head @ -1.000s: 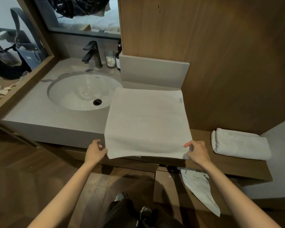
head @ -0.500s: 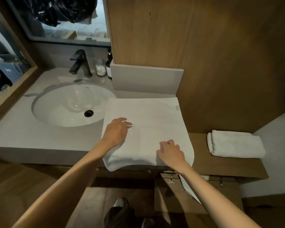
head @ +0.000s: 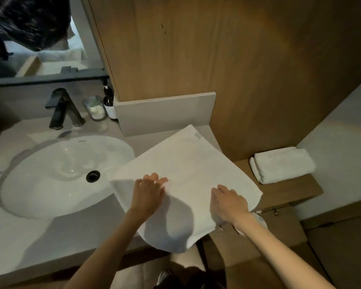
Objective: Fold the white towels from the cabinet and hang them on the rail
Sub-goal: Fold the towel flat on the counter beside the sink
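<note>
Spanning the lower left, the grey stone vanity counter (head: 29, 236) carried the round white sink basin (head: 56, 174) and, right of it, the flat square white cloth towel (head: 192, 163). The towel lay skewed: far corner aimed at the grey backsplash slab (head: 165, 113), near corner drooping off the counter's front edge, left corner reaching the basin rim. The brown wood wall panel (head: 258, 80) closed off the right, so the only open room was toward the person. The low wooden ledge (head: 290, 190) held a folded white towel roll (head: 281, 165), well apart. On the towel's near half the left hand (head: 149, 192) and right hand (head: 227, 203) pressed flat, fingers straight, pinching nothing. The right hand sat nearer the overhang, so the fold likely starts there.
</note>
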The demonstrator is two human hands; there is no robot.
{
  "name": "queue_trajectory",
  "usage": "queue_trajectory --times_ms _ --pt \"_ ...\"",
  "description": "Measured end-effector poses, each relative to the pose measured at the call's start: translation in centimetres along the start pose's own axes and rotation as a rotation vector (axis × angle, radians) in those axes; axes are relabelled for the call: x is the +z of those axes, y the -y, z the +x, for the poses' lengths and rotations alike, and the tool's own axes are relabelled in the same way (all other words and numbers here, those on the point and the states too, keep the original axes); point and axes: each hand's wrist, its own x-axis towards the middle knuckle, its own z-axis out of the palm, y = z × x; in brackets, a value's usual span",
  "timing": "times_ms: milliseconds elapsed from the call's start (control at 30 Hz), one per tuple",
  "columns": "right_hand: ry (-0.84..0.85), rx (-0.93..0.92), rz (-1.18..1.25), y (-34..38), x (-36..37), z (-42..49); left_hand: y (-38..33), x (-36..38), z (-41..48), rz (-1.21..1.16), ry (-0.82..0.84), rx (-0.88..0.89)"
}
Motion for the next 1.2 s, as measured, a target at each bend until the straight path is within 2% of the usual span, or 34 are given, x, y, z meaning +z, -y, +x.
queue_trajectory --times_ms 200,300,400,500,600,700,767,867,1033,1200 --pt "-0.032 -0.032 0.126 0.5 -3.2 4.3 -1.5 0.9 -3.8 -0.105 -0.105 0.165" --pt "-0.055 -0.048 0.115 1.5 -3.7 6.3 -3.0 1.4 -4.6 -0.153 -0.046 0.197" --pt "-0.018 -0.093 0.204 1.6 -2.8 8.4 -3.9 0.4 -4.0 -0.261 0.032 0.159" --pt "-0.010 -0.189 0.380 0.9 -1.9 8.7 -3.1 -0.4 -3.0 -0.302 0.008 0.037" --pt "-0.144 -0.216 0.534 -1.0 -1.1 8.0 -0.7 -0.7 -2.6 -0.364 -0.089 -0.217" --pt "-0.300 -0.145 0.493 -3.8 -0.4 7.6 1.8 -0.2 -3.1 -0.339 -0.127 -0.412" --pt "-0.310 -0.064 0.452 -5.2 -0.4 7.9 2.6 0.1 -3.4 -0.327 -0.123 -0.505" --pt "-0.325 -0.005 0.430 -6.2 -0.7 9.0 2.5 0.3 -3.5 -0.451 -0.089 -0.634" --pt "-0.317 0.057 0.592 -6.6 -1.3 10.6 1.5 -0.2 -2.9 -0.686 -0.163 -0.778" --pt "-0.235 0.077 0.799 -8.5 -2.7 11.8 1.4 0.3 -0.5 -0.750 -0.177 -0.769"
